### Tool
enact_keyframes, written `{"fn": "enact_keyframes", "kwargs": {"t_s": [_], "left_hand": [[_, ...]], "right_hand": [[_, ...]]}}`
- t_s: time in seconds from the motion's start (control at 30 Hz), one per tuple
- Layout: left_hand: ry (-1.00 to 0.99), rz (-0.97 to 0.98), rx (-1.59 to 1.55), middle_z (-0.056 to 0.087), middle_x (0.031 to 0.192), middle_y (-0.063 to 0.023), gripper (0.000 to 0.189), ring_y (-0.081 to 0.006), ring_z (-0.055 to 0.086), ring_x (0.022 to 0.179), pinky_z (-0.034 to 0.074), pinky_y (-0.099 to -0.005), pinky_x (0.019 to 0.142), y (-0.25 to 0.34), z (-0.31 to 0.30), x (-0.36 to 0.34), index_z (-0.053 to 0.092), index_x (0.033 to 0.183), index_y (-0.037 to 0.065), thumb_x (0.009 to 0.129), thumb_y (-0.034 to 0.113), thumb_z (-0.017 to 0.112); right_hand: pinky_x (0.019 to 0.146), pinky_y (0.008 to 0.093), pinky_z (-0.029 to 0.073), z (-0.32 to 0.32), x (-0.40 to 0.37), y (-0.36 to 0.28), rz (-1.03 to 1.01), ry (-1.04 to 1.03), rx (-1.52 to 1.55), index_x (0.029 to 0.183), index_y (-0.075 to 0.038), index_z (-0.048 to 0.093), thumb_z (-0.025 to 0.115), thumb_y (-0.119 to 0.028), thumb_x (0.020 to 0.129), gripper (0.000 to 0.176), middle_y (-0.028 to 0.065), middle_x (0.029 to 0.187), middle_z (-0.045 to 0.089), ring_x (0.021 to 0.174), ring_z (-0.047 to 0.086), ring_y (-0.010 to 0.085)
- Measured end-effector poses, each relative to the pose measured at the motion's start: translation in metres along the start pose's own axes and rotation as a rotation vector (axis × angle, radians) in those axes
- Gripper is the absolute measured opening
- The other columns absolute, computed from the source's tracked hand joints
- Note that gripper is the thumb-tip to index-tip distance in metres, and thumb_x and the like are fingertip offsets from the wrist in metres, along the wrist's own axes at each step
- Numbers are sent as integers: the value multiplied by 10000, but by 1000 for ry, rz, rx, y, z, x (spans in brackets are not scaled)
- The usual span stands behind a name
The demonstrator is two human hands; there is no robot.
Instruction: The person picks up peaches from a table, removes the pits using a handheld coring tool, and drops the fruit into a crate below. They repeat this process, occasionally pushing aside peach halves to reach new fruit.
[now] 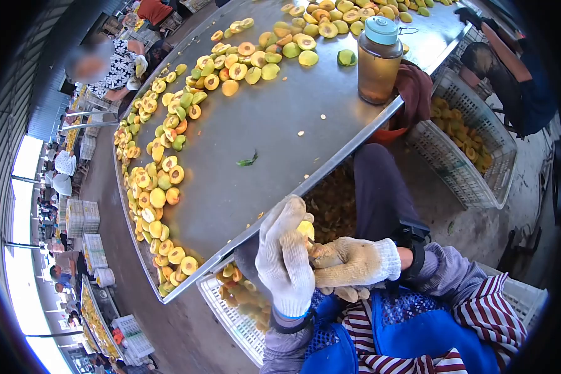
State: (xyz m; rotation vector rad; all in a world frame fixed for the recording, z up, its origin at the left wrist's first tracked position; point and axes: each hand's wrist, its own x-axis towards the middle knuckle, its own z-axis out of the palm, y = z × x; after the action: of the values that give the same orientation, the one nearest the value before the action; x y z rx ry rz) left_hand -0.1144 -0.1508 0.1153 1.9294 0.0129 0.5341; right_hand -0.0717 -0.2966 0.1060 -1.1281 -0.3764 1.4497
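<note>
My left hand (285, 255), in a white knit glove, is closed around a piece of yellow stone fruit (305, 230) just off the table's near edge. From the right, my right hand (349, 262), in a stained glove, meets it with curled fingers. Its fingertips are close to the fruit; a small dark bit shows there, but I cannot make out what it grips. On the metal table (230, 168) lie many halved yellow-green stone fruits (158, 198) in a curved band, some with reddish pit hollows. A green leaf (247, 159) and a few pits lie nearer me.
A brown bottle with a blue lid (379, 62) stands by the table edge, beside a dark red cloth (412, 93). Crates of fruit stand at right (464, 162) and beneath the table (230, 318). Co-workers sit at upper left (115, 65) and upper right (511, 75).
</note>
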Motion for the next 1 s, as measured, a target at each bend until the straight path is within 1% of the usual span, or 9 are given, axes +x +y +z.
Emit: {"fn": "enact_keyframes", "kwargs": {"t_s": [0.1, 0.2, 0.33, 0.43, 0.47, 0.57, 0.6, 0.7, 1.0], "left_hand": [[-95, -155, -125, 605, 1208, -224, 428, -270, 649, 950, 531, -379, 830, 4, -5, 5, 595, 1219, -59, 1033, 270, 394], [-38, 334, 157, 602, 1211, -231, 423, -292, 651, 967, 536, -377, 840, -10, -1, 5, 595, 1227, -50, 1027, 255, 380], [5, 495, 264, 622, 1181, -217, 405, -293, 658, 947, 536, -366, 832, -19, 4, 12, 616, 1186, -46, 1027, 238, 376], [-193, 162, 129, 658, 1090, -189, 377, -251, 666, 881, 531, -335, 800, -8, 2, 16, 633, 1139, -50, 1032, 233, 407], [-289, -195, -124, 675, 1014, -166, 353, -216, 664, 826, 526, -317, 766, 1, -2, 20, 644, 1088, -48, 1037, 241, 448], [-329, -176, -135, 677, 992, -163, 335, -207, 662, 826, 527, -321, 754, -9, -2, 19, 650, 1071, -38, 1035, 248, 477], [-333, -127, -168, 696, 1035, -159, 232, -223, 687, 858, 532, -292, 778, -12, -4, 20, 675, 1088, -19, 964, 152, 579], [-303, 290, -45, 702, 1038, -165, 220, -233, 693, 877, 535, -297, 782, -16, -2, 26, 685, 1071, -16, 937, 139, 603], [-239, -110, -791, 646, 1073, -193, 351, -311, 641, 978, 527, -410, 832, -20, 6, 3, 658, 1038, -22, 972, 315, 585]], "right_hand": [[389, 249, 463, -14, 5, 23, -50, -201, 219, 980, -14, 615, 581, -304, 987, 293, 76, 620, 637, 480, 612, 142], [384, 230, 463, -23, 7, 37, -15, -368, 409, 985, -10, 623, 610, -296, 972, 287, 105, 685, 669, 495, 626, 147], [361, 225, 440, -16, -5, 17, 38, -140, 218, 925, -16, 632, 626, -281, 941, 265, 100, 632, 641, 450, 597, 144], [345, 226, 419, -11, -5, 12, 56, -96, 296, 888, -27, 634, 626, -263, 920, 238, 73, 570, 602, 410, 562, 137], [340, 230, 413, -11, -3, 14, 81, -92, 298, 882, -29, 632, 624, -253, 914, 226, 64, 555, 589, 398, 551, 136], [330, 239, 408, -19, 2, 26, 169, -138, 436, 889, -28, 620, 651, -298, 916, 273, 45, 547, 578, 389, 540, 129], [330, 237, 409, -21, 5, 32, 223, -199, 575, 914, -24, 615, 654, -307, 922, 286, 46, 558, 584, 391, 543, 127], [322, 221, 413, -23, 3, 44, -17, -276, 572, 1080, -6, 574, 628, -292, 960, 315, 56, 638, 617, 408, 554, 105], [362, 233, 455, -25, 11, 59, -52, -464, 729, 1099, -6, 570, 554, -217, 1000, 234, 100, 743, 641, 469, 591, 139]]}}
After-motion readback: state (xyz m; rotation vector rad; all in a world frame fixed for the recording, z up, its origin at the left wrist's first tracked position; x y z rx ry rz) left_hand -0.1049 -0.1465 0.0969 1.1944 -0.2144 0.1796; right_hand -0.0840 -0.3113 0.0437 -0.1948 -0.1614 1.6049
